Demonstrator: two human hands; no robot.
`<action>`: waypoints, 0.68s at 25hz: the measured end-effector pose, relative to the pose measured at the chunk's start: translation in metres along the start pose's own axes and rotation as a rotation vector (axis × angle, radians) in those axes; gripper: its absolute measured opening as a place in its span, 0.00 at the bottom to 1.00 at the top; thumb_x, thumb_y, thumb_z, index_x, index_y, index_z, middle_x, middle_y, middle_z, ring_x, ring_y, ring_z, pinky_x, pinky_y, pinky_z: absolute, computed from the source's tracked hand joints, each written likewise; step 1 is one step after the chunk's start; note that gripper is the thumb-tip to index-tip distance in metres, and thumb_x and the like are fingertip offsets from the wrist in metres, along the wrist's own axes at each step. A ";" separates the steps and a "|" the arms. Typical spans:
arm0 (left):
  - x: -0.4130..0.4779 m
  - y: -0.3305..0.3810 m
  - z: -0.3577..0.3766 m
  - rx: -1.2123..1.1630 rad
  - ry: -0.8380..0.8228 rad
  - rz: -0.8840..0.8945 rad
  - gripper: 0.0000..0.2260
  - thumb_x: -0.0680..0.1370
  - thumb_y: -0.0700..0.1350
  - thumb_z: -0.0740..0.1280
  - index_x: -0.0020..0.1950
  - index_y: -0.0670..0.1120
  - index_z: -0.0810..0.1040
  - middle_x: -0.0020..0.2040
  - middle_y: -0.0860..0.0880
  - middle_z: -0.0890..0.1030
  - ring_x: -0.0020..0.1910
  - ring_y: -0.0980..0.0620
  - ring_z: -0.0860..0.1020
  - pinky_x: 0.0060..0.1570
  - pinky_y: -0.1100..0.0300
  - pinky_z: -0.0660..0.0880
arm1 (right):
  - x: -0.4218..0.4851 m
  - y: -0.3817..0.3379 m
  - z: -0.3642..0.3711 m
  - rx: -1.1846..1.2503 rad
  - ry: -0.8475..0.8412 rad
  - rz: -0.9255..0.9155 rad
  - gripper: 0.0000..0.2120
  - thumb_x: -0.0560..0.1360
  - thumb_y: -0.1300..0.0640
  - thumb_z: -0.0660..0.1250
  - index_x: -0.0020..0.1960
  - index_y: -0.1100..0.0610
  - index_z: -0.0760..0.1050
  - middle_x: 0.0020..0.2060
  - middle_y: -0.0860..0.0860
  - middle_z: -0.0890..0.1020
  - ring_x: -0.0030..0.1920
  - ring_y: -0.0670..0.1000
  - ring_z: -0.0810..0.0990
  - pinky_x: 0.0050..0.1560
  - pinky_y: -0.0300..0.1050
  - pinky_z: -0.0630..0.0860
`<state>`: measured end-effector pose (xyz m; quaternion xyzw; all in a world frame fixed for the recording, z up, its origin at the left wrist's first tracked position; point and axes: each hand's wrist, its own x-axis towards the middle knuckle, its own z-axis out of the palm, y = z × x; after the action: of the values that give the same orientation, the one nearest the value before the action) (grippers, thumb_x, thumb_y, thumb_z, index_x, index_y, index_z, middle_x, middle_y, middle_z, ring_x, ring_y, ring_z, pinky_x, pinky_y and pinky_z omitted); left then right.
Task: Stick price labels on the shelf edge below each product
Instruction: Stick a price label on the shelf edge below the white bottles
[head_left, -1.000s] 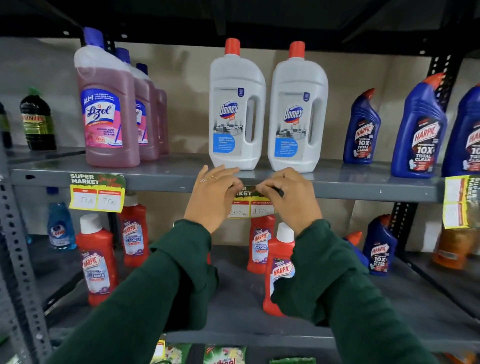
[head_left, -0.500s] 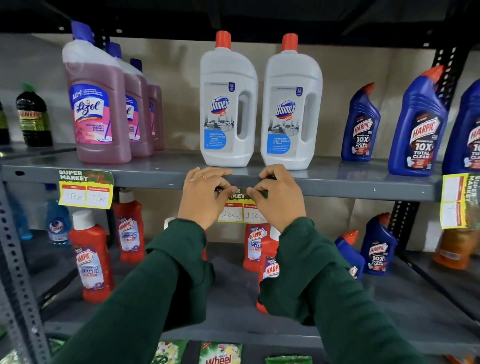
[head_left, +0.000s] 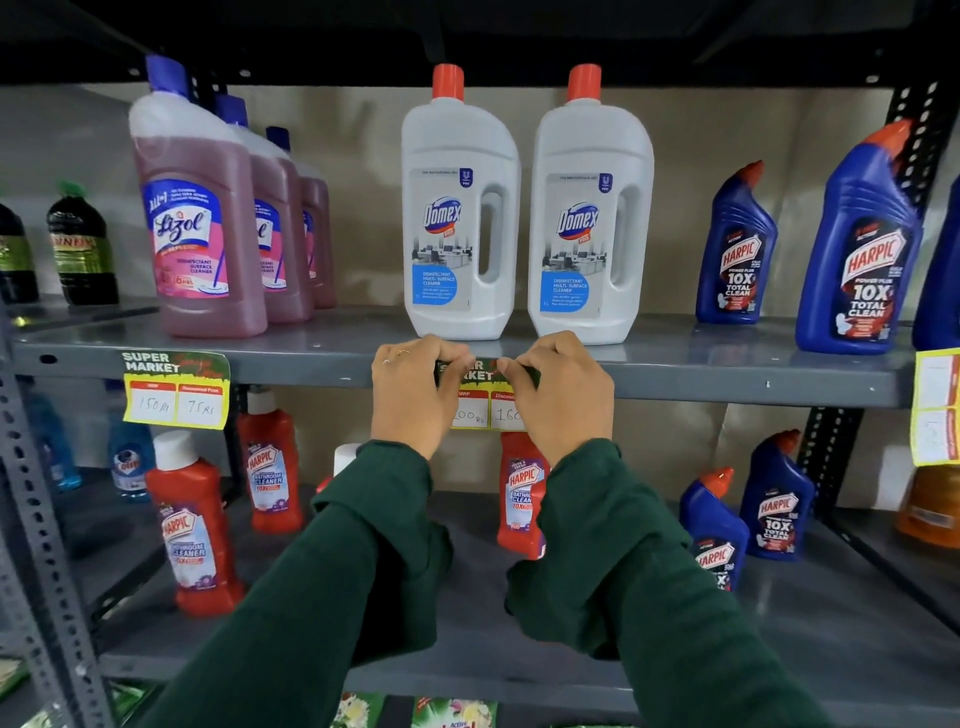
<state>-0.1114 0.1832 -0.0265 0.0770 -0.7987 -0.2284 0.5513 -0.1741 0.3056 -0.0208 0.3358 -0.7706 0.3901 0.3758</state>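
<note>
Grey shelf (head_left: 675, 364) carries Lizol bottles (head_left: 195, 223); Domex bottles (head_left: 460, 218); Harpic bottles (head_left: 857, 260).

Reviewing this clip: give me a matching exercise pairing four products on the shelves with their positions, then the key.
Things:
1. Lizol bottles
2. Domex bottles
3. blue Harpic bottles
4. red Harpic bottles

Places:
A. upper shelf, right side
B. lower shelf, left side
C. upper shelf, above the label with 150 and 75 written on it
D. upper shelf, directly above both hands

Pairs: 1-C, 2-D, 3-A, 4-B
</note>
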 end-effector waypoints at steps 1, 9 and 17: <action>0.000 -0.001 0.001 -0.010 0.001 0.003 0.02 0.74 0.42 0.68 0.42 0.45 0.79 0.42 0.48 0.83 0.47 0.47 0.71 0.51 0.49 0.70 | 0.000 0.000 0.000 0.008 -0.007 0.010 0.10 0.73 0.53 0.67 0.43 0.61 0.77 0.44 0.54 0.77 0.40 0.52 0.76 0.39 0.41 0.68; 0.001 -0.016 0.009 0.226 0.057 0.161 0.11 0.76 0.51 0.61 0.51 0.48 0.78 0.50 0.47 0.83 0.54 0.46 0.76 0.58 0.52 0.58 | -0.001 -0.003 0.011 -0.047 0.017 0.052 0.25 0.72 0.44 0.65 0.59 0.60 0.68 0.56 0.59 0.78 0.60 0.58 0.71 0.69 0.55 0.58; 0.009 -0.027 0.008 0.227 0.125 0.265 0.15 0.77 0.49 0.58 0.40 0.43 0.80 0.35 0.43 0.84 0.40 0.44 0.79 0.46 0.54 0.61 | -0.005 0.006 0.013 0.116 0.160 0.079 0.04 0.74 0.57 0.66 0.44 0.57 0.71 0.38 0.49 0.75 0.44 0.50 0.70 0.48 0.54 0.74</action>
<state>-0.1256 0.1584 -0.0328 0.0469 -0.7866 -0.0570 0.6130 -0.1803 0.2986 -0.0320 0.2942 -0.7269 0.4743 0.4001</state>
